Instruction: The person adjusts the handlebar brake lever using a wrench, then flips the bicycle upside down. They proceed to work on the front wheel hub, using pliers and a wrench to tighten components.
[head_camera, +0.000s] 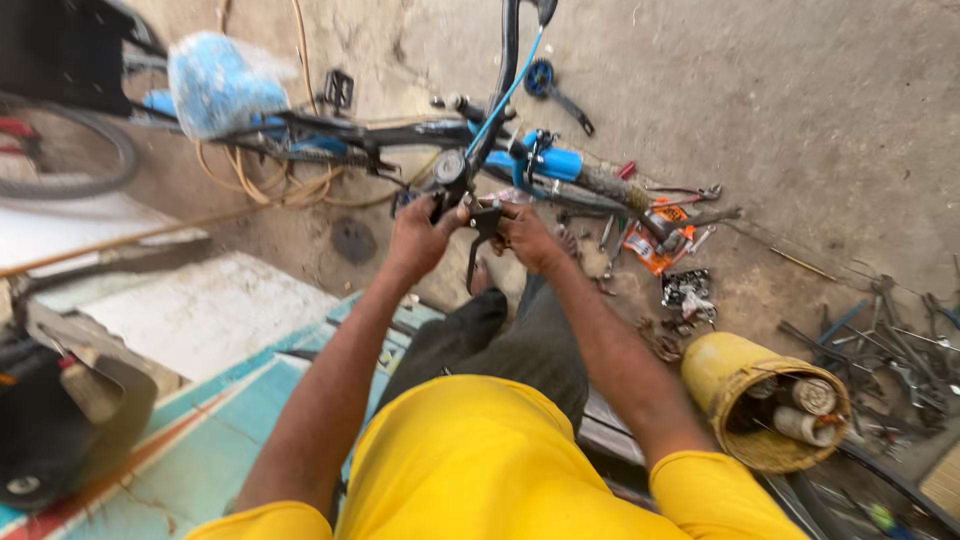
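A blue and black bicycle lies upside down on the concrete floor in front of me. My left hand is closed around a black handlebar part with a round silver fitting on it. Next to it, my right hand grips a dark metal brake lever that hangs down between both hands. A blue cable runs up from the fitting toward the top of the view. I sit in a yellow shirt and dark trousers, with my legs stretched under the hands.
A yellow bucket lying on its side holds cylindrical parts at the right. Loose tools and spanners are scattered beyond it, with an orange packet near the frame. A painted step is at my left, and a wheel stands far left.
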